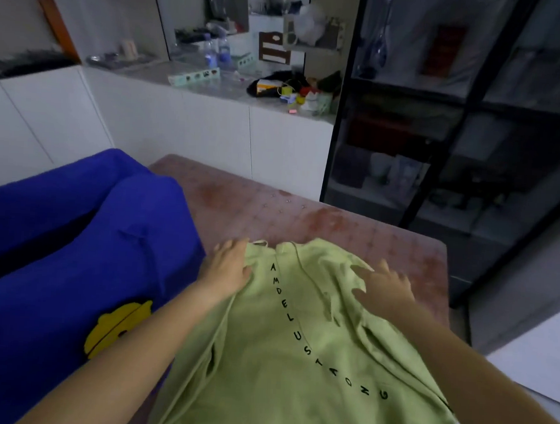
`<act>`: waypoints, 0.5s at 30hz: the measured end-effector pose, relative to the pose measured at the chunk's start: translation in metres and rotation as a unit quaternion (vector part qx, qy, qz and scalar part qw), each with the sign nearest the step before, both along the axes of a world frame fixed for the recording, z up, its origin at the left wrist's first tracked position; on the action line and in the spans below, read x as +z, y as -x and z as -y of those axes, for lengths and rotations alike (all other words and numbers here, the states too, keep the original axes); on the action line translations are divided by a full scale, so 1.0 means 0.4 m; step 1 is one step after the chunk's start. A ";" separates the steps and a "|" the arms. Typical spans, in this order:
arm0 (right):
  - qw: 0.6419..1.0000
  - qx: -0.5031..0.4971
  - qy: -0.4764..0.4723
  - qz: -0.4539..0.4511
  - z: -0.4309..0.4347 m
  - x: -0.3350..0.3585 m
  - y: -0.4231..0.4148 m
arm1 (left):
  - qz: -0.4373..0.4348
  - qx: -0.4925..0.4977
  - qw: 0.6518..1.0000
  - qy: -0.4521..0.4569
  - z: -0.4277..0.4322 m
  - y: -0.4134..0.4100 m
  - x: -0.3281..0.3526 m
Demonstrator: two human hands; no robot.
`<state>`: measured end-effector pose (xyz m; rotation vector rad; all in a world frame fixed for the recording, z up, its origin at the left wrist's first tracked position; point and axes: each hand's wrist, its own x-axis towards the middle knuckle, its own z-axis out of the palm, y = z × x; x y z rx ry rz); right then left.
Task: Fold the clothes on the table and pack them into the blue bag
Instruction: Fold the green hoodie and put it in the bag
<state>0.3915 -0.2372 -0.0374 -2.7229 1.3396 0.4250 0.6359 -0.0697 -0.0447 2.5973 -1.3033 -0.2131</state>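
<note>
A light green garment (283,367) with a line of black letters lies spread on the reddish patterned table (336,221). My left hand (227,267) rests flat on its far left corner, fingers straight. My right hand (385,288) lies on the far right part of the cloth with fingers spread, pressing the fabric. The blue bag (75,249) stands on the left side of the table, touching the garment's left edge; it is open at the top and has a yellow patch on its side.
A white counter (213,88) behind the table carries bottles, boxes and small clutter. A dark glass-fronted cabinet (455,123) stands at the right. The table's right edge (445,272) drops off to the floor.
</note>
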 end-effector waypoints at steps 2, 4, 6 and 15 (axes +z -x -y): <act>0.999 0.008 -0.012 -0.031 0.001 -0.040 -0.002 | -0.009 -0.020 1.000 -0.018 0.003 -0.011 -0.060; 1.000 -0.004 -0.013 -0.026 0.020 -0.063 -0.019 | -0.028 0.005 1.000 -0.005 0.024 -0.042 -0.085; 1.000 -0.016 -0.006 0.005 0.051 -0.075 -0.052 | -0.043 0.048 0.998 0.015 0.058 -0.082 -0.097; 0.998 0.024 -0.027 0.050 0.142 -0.134 -0.293 | -0.116 0.092 0.989 -0.006 0.189 -0.194 -0.206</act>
